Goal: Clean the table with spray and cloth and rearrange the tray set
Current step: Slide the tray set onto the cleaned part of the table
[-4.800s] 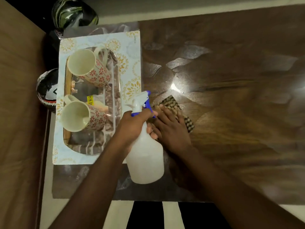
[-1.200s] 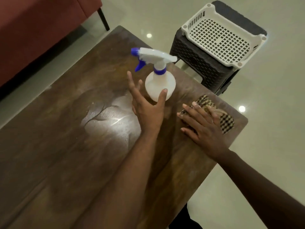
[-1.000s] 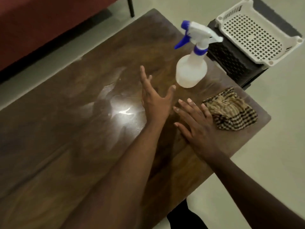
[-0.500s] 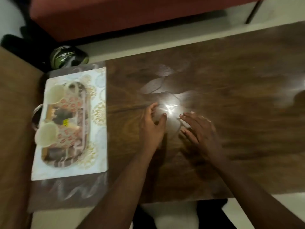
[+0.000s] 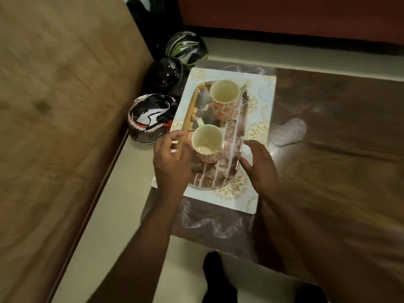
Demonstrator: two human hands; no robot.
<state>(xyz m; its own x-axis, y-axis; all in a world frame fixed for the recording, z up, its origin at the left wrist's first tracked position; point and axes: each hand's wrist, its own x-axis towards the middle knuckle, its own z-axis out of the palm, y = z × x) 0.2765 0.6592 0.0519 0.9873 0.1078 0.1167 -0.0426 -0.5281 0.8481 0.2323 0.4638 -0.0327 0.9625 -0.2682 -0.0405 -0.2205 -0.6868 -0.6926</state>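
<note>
The tray set [image 5: 260, 101] is a floral-printed box at the left end of the dark wooden table [image 5: 341, 149]. Inside it lies a tray with a wooden rim [image 5: 190, 110] and two floral mugs, the far mug [image 5: 224, 92] and the near mug [image 5: 206, 138]. My left hand [image 5: 170, 160] curls at the box's left edge, over the rim; a grip is unclear. My right hand [image 5: 260, 165] hovers at the box's right side, fingers apart, holding nothing. The spray bottle and cloth are out of view.
Three helmets sit on the floor left of the table: a black-white one [image 5: 150, 119], a black one [image 5: 168, 77] and a green-striped one [image 5: 185, 44]. Crumpled clear plastic [image 5: 207, 224] lies under the box. A tan wooden surface [image 5: 54, 106] fills the left; a red sofa [image 5: 284, 14] runs behind.
The view swung from the table's right end to its left end. Both hands left the spray bottle and cloth, crossed the table and now flank the tray set.
</note>
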